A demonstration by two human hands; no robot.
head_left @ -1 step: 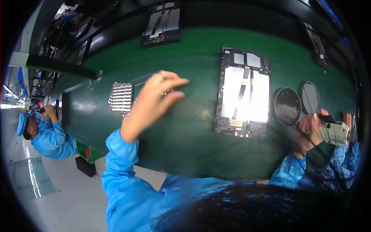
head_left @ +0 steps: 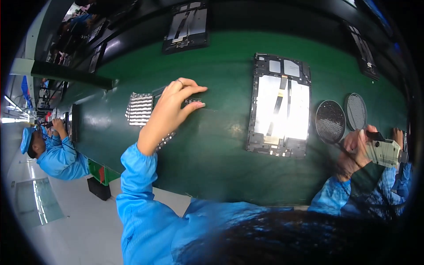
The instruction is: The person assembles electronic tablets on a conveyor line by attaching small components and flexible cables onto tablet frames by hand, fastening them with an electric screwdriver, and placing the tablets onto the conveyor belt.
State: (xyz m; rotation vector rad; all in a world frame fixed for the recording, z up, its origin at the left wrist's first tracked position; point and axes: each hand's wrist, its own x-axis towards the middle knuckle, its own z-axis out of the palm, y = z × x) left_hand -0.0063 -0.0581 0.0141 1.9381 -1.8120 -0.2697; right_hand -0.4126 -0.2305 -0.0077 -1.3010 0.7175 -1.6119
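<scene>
My left hand (head_left: 170, 104) hovers over the green work mat, fingers apart, thumb and forefinger spread with nothing visible between them. Next to it lies a stack of sheets (head_left: 141, 109) bearing rows of small silvery parts. A dark strip of small parts (head_left: 193, 101) shows between its thumb and forefinger. At the right, my right hand (head_left: 354, 148) has its fingers bent together against a pale boxy device (head_left: 384, 151) with a black top; what the fingers hold is hidden. A tablet casing (head_left: 280, 106) with silver battery packs and a dark flat cable lies between my hands.
Two round dishes, a dark one (head_left: 330, 121) and a grey one (head_left: 356, 111), lie right of the casing. Other opened casings rest at the far edge (head_left: 187, 26) and far right (head_left: 362, 51). A co-worker (head_left: 53, 150) in blue sits at the left, near a green bin (head_left: 98, 172).
My left hand has shifted slightly left, uncovering more of the small parts beneath it. My right hand stays by the pale device.
</scene>
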